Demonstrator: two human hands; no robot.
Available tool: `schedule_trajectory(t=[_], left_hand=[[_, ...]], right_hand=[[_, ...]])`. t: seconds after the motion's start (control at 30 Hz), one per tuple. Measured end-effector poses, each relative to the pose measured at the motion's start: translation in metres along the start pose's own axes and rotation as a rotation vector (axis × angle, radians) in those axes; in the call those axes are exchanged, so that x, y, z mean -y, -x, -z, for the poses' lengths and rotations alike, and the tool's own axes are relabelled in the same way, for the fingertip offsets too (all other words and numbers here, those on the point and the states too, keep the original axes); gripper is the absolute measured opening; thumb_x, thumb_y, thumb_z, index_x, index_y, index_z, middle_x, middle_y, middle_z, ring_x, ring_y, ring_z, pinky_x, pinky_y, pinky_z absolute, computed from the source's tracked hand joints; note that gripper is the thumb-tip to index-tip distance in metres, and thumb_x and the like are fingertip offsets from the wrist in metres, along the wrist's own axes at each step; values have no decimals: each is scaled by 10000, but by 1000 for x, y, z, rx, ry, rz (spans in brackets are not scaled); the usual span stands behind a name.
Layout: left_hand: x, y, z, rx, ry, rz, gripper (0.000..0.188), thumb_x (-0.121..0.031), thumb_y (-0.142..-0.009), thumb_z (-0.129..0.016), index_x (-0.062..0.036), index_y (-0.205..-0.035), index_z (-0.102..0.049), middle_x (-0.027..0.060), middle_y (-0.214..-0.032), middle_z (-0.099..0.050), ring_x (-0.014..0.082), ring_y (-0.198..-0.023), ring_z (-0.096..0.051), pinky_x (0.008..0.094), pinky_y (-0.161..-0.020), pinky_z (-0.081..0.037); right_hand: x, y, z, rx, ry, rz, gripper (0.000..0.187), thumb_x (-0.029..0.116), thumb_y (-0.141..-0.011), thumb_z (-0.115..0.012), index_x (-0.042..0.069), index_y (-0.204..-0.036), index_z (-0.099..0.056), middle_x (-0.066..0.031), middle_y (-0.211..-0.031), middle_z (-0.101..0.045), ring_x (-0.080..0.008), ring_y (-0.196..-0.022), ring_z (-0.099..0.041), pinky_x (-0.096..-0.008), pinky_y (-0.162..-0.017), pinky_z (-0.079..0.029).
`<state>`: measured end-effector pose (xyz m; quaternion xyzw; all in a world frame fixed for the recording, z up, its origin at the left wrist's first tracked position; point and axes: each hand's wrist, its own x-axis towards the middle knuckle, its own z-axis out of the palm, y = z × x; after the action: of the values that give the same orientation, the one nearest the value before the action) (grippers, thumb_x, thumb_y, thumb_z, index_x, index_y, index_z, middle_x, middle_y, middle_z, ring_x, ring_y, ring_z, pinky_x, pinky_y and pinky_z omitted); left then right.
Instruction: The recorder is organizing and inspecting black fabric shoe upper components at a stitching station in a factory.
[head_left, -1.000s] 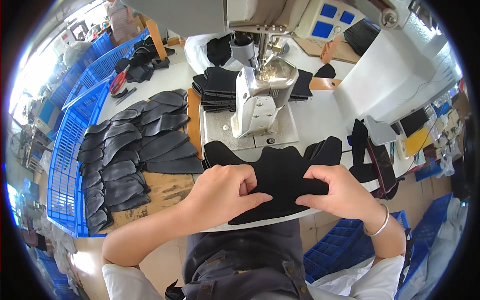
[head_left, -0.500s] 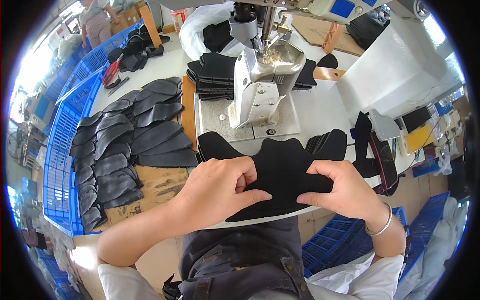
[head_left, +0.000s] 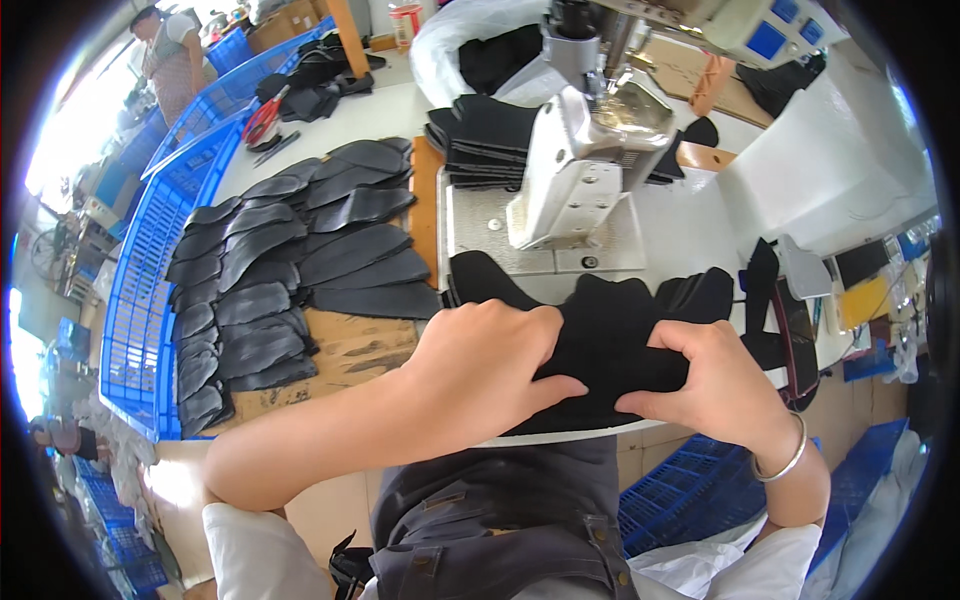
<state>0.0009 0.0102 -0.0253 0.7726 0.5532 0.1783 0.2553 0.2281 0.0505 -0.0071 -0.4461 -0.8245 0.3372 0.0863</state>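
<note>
A black fabric panel (head_left: 615, 335) with a wavy upper edge lies at the table's front edge, before the sewing machine (head_left: 575, 175). My left hand (head_left: 485, 365) grips its left side, fingers curled under and thumb on top. Its right side is pinched by my right hand (head_left: 718, 385), which wears a bracelet; the thumbs point at each other. More black pieces (head_left: 697, 293) show behind the panel, partly hidden. A stack of folded black pieces (head_left: 480, 140) sits beside the machine, left of its head.
Overlapping dark curved pieces (head_left: 260, 270) cover a brown board (head_left: 350, 345) on the left, beside a blue crate (head_left: 135, 330). Red-handled scissors (head_left: 265, 118) lie farther back. A white plastic bag (head_left: 440, 55) stands behind the machine. Another person (head_left: 172, 60) is at the far left.
The view has shifted, so the table and machine appear farther right and tilted. Both hands still hold the black fabric panel, their thumbs slightly closer together. The person at the far left has turned.
</note>
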Motion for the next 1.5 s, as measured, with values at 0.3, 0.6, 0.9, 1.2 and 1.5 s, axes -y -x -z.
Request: schedule_trajectory(t=[0.3, 0.6, 0.9, 1.2, 1.5], left_hand=[[11, -4, 16, 197, 85, -2, 281, -269, -828, -714, -15, -757, -617, 109, -634, -634, 288, -609, -630, 362, -548, -449], [10, 3, 16, 207, 72, 12, 275, -257, -840, -706, -18, -773, -589, 106, -645, -629, 288, -602, -616, 372, -548, -442], [-30, 37, -53, -167, -432, -329, 647, -289, -769, -661, -2, -1325, -496, 154, -1415, -454, 290, -1316, -431, 437, -1061, -338], [-28, 40, -81, -216, -543, -259, 739, -426, -716, -703, -277, -1400, -469, 102, -1475, -396, 251, -1331, -411, 442, -1076, -310], [-26, 39, -82, -237, -559, -270, 710, -361, -694, -728, -282, -1367, -514, 101, -1461, -417, 244, -1316, -429, 437, -1042, -342]], right_hand=[[-8, -4, -4, -5, 36, 48, 434, 258, -646, -835, -69, -839, -623, -223, -674, -607, -379, -625, -608, -350, -596, -486], [-5, -2, -6, -8, 53, 54, 448, 271, -646, -830, -70, -845, -619, -228, -687, -612, -386, -654, -617, -360, -611, -494], [-9, -8, 6, 99, 161, 44, 495, 364, -705, -791, -61, -905, -636, -259, -756, -626, -419, -724, -617, -392, -638, -485], [-30, 1, 41, 317, -144, -179, 249, 221, -883, -673, 8, -780, -596, -34, -607, -621, -79, -522, -574, -237, -509, -438], [-35, 3, 38, 267, -6, -64, 239, 197, -844, -707, 4, -745, -606, -66, -605, -627, -136, -538, -586, -274, -525, -446]])
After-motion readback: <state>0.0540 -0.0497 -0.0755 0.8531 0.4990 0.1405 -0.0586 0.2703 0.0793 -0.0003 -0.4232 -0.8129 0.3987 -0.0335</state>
